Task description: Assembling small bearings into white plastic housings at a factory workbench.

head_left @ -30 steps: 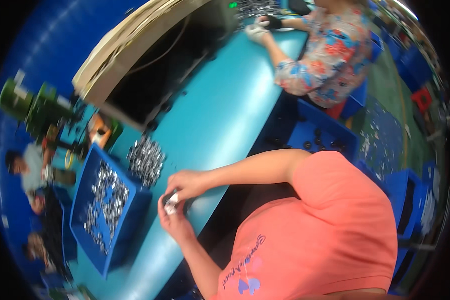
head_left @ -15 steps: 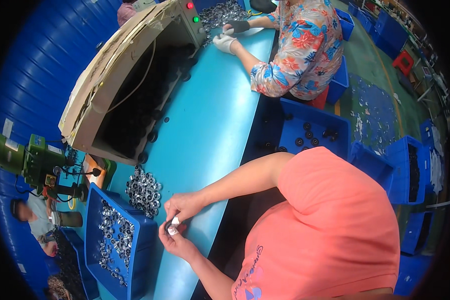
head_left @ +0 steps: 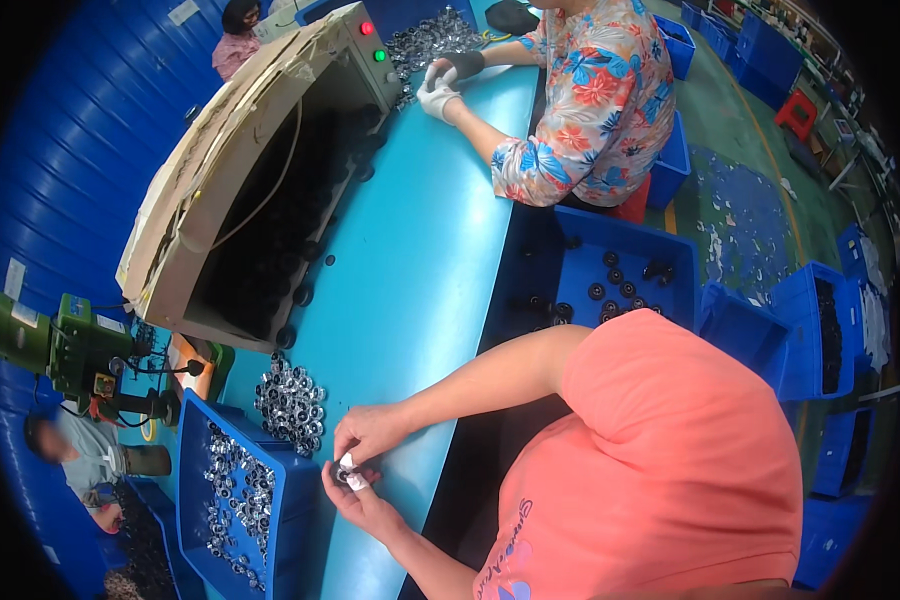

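Over the turquoise work surface [head_left: 410, 250], my two hands meet around a small dark round part [head_left: 341, 474], mostly covered by fingers. My left hand [head_left: 372, 512], the lower one in the picture, is closed on it from beneath. Closed on its upper side are the fingers of my right hand [head_left: 372, 430]. White wraps show on both thumbs. Just beyond my hands lies a heap of shiny metal-and-black round parts [head_left: 290, 405]. A blue bin [head_left: 295, 500] beside my left hand holds more of these parts.
A beige machine housing [head_left: 160, 250] with dark wheels inside borders the surface. A green machine [head_left: 70, 345] stands at the left. Across the surface, a co-worker in a floral shirt [head_left: 595, 120] handles parts. Another blue bin [head_left: 695, 260] holds black wheels.
The view has shifted slightly. My hands stay together on the small part, with their fingers a little rearranged. The co-worker's hands have drawn closer together.
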A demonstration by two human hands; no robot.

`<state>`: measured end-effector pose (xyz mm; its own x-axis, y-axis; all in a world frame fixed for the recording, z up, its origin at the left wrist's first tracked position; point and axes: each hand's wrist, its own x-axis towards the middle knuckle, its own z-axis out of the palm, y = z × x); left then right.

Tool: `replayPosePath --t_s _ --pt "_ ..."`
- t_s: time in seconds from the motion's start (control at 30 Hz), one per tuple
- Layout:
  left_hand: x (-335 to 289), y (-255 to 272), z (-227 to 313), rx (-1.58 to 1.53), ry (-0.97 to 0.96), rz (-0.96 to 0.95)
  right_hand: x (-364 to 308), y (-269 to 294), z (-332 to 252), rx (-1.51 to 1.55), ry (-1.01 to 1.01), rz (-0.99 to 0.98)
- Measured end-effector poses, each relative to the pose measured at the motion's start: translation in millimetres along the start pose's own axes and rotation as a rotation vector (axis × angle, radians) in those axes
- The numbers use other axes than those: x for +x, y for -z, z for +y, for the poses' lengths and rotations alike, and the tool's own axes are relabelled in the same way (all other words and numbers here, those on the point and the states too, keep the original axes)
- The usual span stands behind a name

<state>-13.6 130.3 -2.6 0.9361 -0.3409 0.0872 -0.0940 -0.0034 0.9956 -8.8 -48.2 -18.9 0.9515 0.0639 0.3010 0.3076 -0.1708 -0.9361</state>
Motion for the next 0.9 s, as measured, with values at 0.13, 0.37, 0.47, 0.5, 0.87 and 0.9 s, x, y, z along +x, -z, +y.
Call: replayPosePath --t_s 0.13,0.37,0.47,0.5,0.87,0.9 --pt "-1 -1 -2 -0.012 -0.008 -0.008 0 1 0 0.018 -0.021 -0.017" --pt "1 2 -5 0.038 -0.023 -0.018 0 0 -1 0.045 -0.043 -0.021" --pt "0 0 -2 0.045 -0.031 -0.029 -2 4 -7 0.011 -0.036 -0.023" --pt "1 1 -5 0.042 -0.031 -0.04 -1 4 -6 0.014 -0.053 -0.035" --pt "4 -1 -11 0.02 -0.057 -0.035 1 3 -2 0.001 -0.026 -0.034" --pt "3 -1 -11 0.023 -0.059 -0.03 0 3 -3 -0.003 -0.021 -0.033"
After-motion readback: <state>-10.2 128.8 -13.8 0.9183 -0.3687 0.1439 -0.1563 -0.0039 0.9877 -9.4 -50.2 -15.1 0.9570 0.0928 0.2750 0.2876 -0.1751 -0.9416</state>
